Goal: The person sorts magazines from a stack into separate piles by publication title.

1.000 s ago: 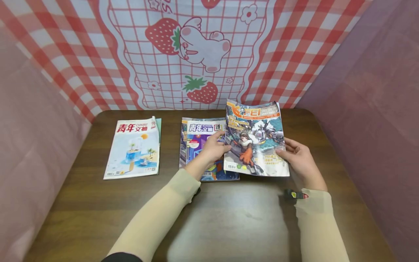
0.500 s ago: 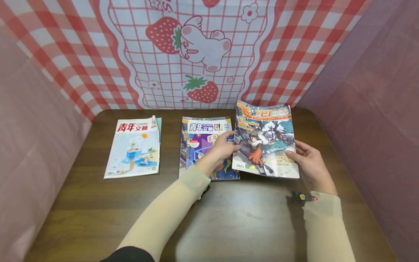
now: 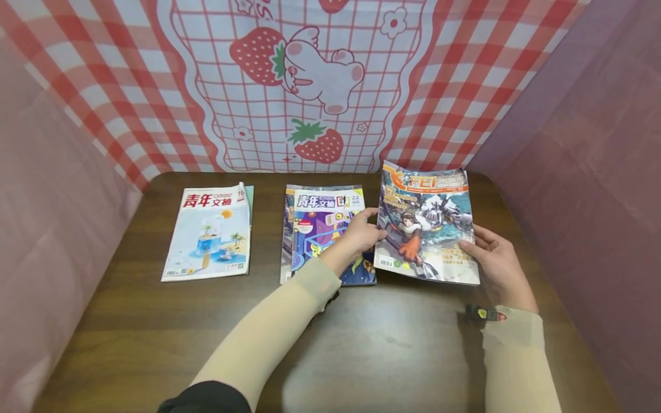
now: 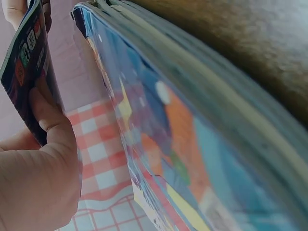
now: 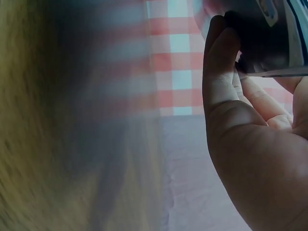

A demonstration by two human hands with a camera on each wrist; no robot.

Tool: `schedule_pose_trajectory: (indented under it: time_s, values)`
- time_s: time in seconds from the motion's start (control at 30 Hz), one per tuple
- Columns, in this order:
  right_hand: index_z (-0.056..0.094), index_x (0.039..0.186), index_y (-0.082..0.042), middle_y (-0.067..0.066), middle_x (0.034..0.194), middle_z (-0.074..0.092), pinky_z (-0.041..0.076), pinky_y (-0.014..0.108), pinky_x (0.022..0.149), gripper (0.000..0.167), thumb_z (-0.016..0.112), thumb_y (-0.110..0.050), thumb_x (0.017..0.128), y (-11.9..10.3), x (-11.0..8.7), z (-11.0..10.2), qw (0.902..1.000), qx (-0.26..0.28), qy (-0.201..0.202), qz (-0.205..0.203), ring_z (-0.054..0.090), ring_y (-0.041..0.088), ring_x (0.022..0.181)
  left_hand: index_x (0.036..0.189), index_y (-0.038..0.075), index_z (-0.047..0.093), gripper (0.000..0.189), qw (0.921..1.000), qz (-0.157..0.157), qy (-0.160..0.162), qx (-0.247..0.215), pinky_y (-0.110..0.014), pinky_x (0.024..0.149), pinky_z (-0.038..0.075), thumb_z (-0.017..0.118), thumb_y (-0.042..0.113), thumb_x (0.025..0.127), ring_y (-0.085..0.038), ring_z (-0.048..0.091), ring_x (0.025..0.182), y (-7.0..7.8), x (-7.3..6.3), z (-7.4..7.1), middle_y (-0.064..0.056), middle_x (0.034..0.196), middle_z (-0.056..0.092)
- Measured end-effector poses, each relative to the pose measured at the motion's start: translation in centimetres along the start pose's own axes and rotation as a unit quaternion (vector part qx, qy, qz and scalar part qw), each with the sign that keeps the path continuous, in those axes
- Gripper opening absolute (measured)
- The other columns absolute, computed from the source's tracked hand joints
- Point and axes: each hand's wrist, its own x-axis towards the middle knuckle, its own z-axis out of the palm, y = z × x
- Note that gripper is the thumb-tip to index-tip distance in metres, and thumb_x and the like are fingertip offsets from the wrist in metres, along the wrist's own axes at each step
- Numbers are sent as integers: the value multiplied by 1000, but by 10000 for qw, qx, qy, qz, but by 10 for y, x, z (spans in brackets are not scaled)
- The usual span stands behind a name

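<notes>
Both hands hold one magazine (image 3: pixel 428 226) with an orange title and a figure in an orange glove on its cover. It is lifted off the table, its top edge slightly curled. My left hand (image 3: pixel 360 234) grips its left edge; the left wrist view shows the thumb (image 4: pixel 48 113) against a dark face of it. On the right edge, my right hand (image 3: pixel 501 264) has its thumb over the cover and fingers behind. Under my left forearm lies a purple-blue magazine (image 3: pixel 310 232), partly hidden, on top of another magazine (image 3: pixel 287 241) whose left edge shows.
At the left of the brown wooden table (image 3: pixel 392 344) lies a white magazine (image 3: pixel 209 235) with an ice-pop cover, over a greenish one (image 3: pixel 251 198). A red-checked cloth with strawberries (image 3: pixel 320 143) hangs behind the table. Pinkish cloth hangs along both sides.
Both hands have carried the held magazine to the right, off the middle stack, so more of the purple-blue cover shows. The magazines at the left have stayed in place.
</notes>
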Motion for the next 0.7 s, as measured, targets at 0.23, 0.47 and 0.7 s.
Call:
schedule_pose_trajectory:
  time_s: [0.23,0.47,0.7]
  values:
    - [31,156,4,-3,105,72,60,30,70,79,76,-10,93,5,1,-12,9997,101,190,63,71,16,88,146,4,51,61,9992,104,129,362,-23,50,48,68,-12,89,-16,61,65,2,5,15,-16,95,71]
    - [29,157,2,-1,111,71,60,31,73,81,76,-11,93,8,0,-24,9988,337,279,213,70,17,93,143,4,54,61,9987,74,224,453,-25,51,52,68,-15,87,-18,63,67,6,9,33,-16,91,70]
    - [29,157,2,-2,105,74,60,31,69,79,74,-9,94,10,1,-34,9981,470,280,296,71,16,88,141,5,57,61,9979,-133,387,509,-26,43,46,70,-15,85,-16,56,60,4,13,44,-14,85,67]
